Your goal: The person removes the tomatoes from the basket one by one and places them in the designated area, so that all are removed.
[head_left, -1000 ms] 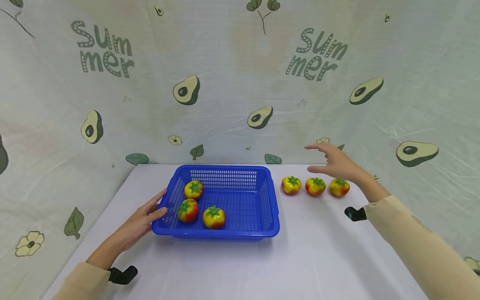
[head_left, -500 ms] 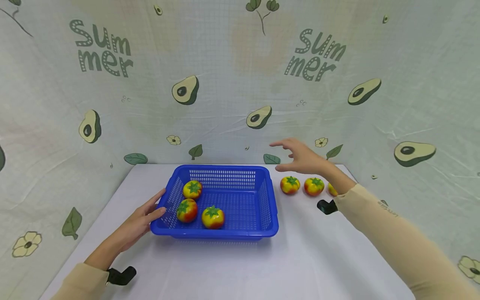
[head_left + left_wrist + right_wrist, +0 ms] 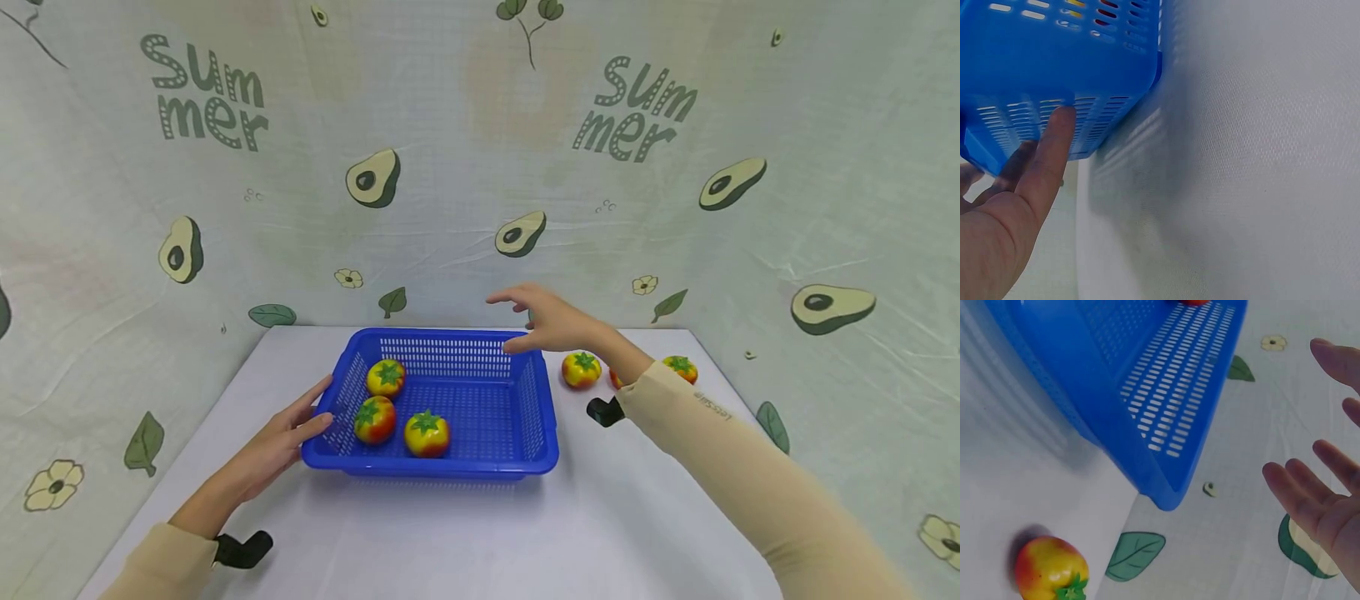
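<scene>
A blue plastic basket (image 3: 480,468) with slotted walls stands on the white table. Inside it, toward the left, lie three yellow-and-red tomato-like fruits with green leafy tops: one at the back (image 3: 386,378), one at the left (image 3: 375,420), one at the front (image 3: 427,434). My left hand (image 3: 281,442) touches the basket's left side, its fingers extended against the outer wall (image 3: 1101,119). Over the basket's back right corner hovers my right hand (image 3: 551,321), fingers and thumb spread, holding nothing; in the right wrist view this hand (image 3: 1329,506) is apart from the basket.
Right of the basket, more such fruits sit in a row: the nearest (image 3: 581,370), a middle one (image 3: 615,380) mostly hidden by my right forearm, and a far one (image 3: 681,367). A printed cloth (image 3: 450,167) with avocado pictures hangs behind the table (image 3: 600,517).
My right hand has moved left, from above the row of fruits to the basket's back right corner, fingers still spread. My left hand and the basket have stayed in place.
</scene>
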### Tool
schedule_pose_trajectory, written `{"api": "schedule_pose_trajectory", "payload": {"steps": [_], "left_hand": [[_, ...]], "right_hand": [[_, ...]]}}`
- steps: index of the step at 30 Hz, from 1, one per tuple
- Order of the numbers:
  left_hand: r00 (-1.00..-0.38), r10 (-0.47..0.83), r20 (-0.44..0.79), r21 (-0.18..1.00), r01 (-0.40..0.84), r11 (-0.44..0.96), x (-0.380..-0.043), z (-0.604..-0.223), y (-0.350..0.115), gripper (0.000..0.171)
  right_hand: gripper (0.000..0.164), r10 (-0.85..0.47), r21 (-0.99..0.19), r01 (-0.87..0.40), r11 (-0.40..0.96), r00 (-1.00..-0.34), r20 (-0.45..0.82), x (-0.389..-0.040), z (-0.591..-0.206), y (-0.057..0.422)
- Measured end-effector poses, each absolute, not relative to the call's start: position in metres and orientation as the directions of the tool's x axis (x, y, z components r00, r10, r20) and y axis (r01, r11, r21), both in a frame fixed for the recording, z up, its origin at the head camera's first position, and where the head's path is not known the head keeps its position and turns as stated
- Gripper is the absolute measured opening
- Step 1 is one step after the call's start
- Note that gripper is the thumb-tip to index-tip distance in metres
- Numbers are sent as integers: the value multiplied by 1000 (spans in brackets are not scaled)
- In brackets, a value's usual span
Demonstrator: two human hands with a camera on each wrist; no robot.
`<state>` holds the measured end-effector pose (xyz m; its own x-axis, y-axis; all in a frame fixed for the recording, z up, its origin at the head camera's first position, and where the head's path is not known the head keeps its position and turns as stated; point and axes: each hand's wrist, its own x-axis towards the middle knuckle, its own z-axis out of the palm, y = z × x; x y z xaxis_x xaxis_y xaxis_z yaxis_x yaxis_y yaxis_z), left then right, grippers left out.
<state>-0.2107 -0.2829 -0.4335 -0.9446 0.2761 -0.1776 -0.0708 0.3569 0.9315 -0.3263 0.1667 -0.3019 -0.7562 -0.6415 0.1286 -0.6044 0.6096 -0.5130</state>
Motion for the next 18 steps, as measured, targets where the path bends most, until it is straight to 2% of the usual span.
{"api": "schedule_pose_trajectory", "payload": {"steps": [18], "left_hand": [[-948, 267, -175, 930, -70, 360, -210, -433, -283, 80]], "right_hand": [[74, -757, -532, -649, 544, -653, 22, -336, -310, 110]]}}
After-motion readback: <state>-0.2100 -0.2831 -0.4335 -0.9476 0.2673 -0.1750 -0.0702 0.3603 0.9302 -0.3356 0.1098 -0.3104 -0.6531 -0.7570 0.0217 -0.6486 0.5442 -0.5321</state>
